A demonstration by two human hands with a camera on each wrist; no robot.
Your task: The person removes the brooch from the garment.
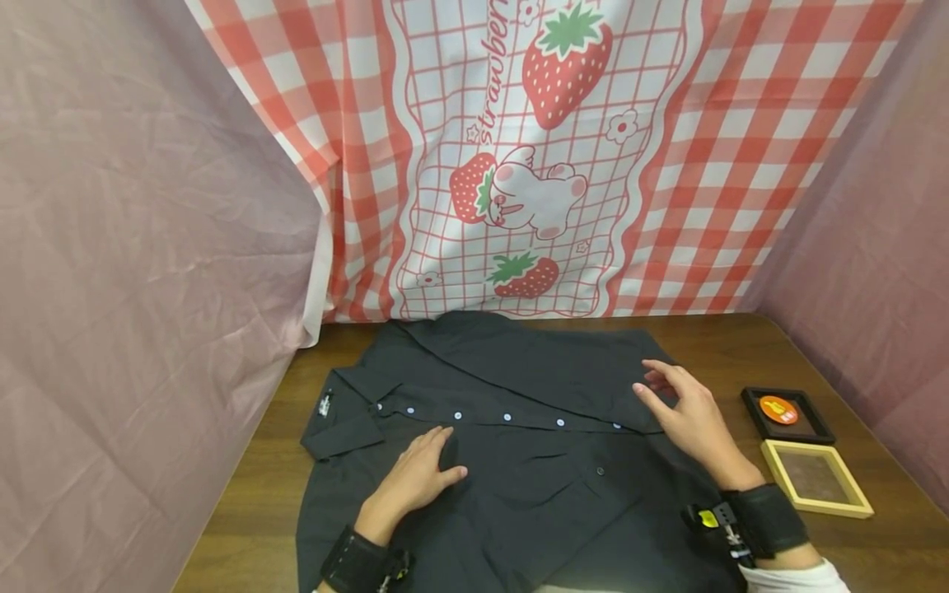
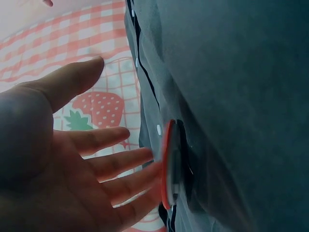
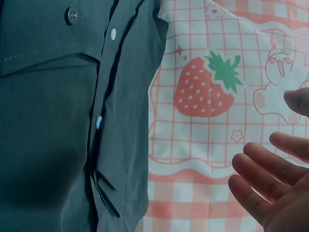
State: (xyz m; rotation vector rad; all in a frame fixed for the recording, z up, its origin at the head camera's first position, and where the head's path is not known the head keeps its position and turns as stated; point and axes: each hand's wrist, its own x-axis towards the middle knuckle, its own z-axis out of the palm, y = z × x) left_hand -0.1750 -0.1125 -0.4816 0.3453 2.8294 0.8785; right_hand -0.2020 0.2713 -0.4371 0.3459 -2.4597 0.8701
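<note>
Over shirt (image 1: 519,461), with fingers (image 3: 253,200) of left hand (image 1: 415,473) and right hand (image 1: 693,420) extended, could probably ruck it by dragging unevenly.

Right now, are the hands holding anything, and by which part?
Nothing is visibly gripped by the left hand or right hand; whether the left touches the red-rimmed disc is unclear.

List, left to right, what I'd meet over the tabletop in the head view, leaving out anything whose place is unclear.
The shirt's collar label → left hand → right hand → pale yellow frame.
</note>
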